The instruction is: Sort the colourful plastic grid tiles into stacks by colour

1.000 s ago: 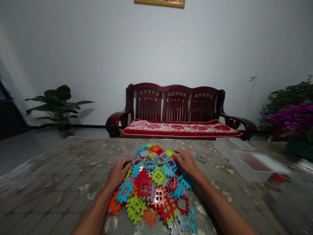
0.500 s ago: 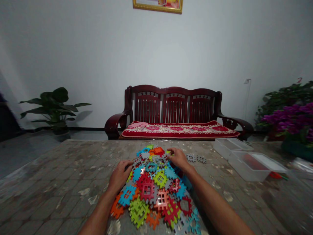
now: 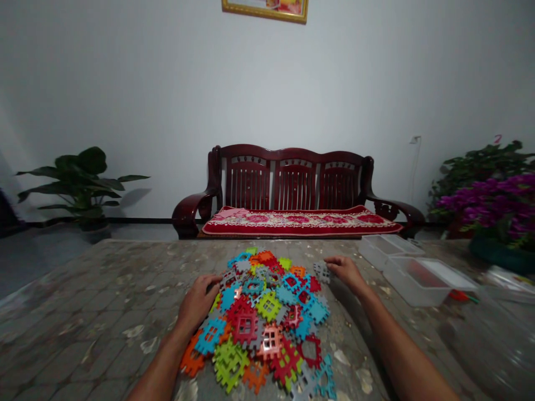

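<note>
A heap of flat toothed plastic building pieces [image 3: 268, 305] in red, lime, blue, orange, pink and grey lies in front of me, many with window-like cutouts. My left hand [image 3: 199, 301] rests at the heap's left edge, its thumb and fingers apart. Its fingertips are by a grey piece [image 3: 229, 277]. Off the heap's far right side, my right hand [image 3: 346, 271] has its fingers pinched at the edge of a grey toothed building piece [image 3: 321, 272]. Whether a second grey piece lies under or behind it, I cannot tell.
Clear plastic boxes [image 3: 412, 287] stand at the right of the patterned tabletop [image 3: 112, 301], a red-and-green item beside them. Farther right are purple flowers [image 3: 497, 200] and clear plastic. A wooden bench [image 3: 292, 184] with a red cover stands beyond the table, a plant [image 3: 86, 178] to its left.
My right hand has moved right, from the heap's far right edge to the grey pieces beside it. My left hand stays at the heap's left edge. The view has turned slightly right.
</note>
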Available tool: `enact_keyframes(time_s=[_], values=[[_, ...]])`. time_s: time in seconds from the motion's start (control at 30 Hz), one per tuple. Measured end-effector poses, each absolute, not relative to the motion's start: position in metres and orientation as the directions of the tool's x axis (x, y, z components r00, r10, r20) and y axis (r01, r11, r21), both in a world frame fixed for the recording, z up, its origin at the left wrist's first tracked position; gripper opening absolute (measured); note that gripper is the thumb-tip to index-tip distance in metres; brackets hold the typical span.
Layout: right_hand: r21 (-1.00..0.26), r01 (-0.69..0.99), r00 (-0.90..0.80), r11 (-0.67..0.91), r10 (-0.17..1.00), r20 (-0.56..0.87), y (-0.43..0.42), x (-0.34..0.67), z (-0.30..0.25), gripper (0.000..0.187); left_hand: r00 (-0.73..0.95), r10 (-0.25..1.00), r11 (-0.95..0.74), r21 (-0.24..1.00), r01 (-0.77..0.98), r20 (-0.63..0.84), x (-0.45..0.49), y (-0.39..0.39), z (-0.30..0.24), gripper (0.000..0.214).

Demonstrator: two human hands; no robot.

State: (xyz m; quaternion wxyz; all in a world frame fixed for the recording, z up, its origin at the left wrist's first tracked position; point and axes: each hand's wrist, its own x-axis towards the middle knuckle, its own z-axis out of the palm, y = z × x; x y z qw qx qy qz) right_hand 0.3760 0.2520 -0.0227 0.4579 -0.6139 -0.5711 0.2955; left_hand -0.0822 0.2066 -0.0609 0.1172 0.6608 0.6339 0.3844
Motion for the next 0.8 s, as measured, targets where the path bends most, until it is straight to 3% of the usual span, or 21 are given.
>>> enact_keyframes(time_s=[0.17, 0.43, 0.8], values=[[-0.789, 0.606, 0.199, 0.103, 0.941, 0.275, 0.24, 0.388, -0.041, 0.03, -0.101, 0.926, -0.174, 0.649, 0.741, 0.363, -0.083, 0.207, -0.062, 0.035], [-0.482, 0.875, 0.073, 0.051, 0.969, 0.235, 0.216, 0.39, -0.043, 0.046, -0.106, 0.925, -0.168, 0.643, 0.747, 0.364, -0.085, 0.208, -0.062, 0.036], [-0.261, 0.96, -0.048, 0.102, 0.978, 0.205, 0.204, 0.378, -0.025, 0.046, -0.09, 0.926, -0.182, 0.643, 0.744, 0.366, -0.086, 0.208, -0.063, 0.038]])
